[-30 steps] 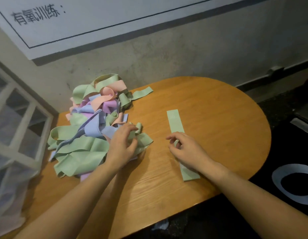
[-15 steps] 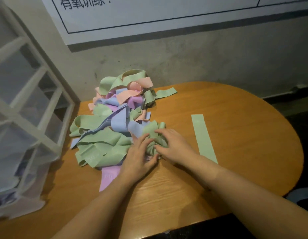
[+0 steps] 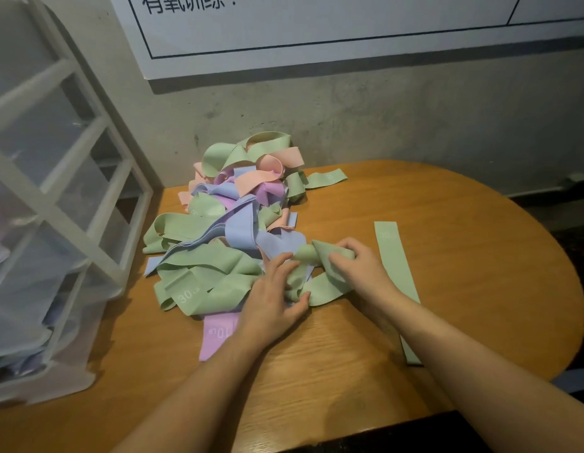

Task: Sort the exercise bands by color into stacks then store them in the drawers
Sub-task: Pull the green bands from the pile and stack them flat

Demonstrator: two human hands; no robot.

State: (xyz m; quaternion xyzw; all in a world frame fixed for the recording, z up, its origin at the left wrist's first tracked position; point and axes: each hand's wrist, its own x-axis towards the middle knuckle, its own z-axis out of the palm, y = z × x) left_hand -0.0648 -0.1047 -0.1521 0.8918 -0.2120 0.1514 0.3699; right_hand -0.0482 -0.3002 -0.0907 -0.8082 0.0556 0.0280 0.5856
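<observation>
Both hands, left hand and right hand, grip a crumpled green band at the pile's near edge; soft and limp, best pinched at its ends.

just one head-worn cam — looking forward and down, pretty close over the wooden table — no second view
</observation>
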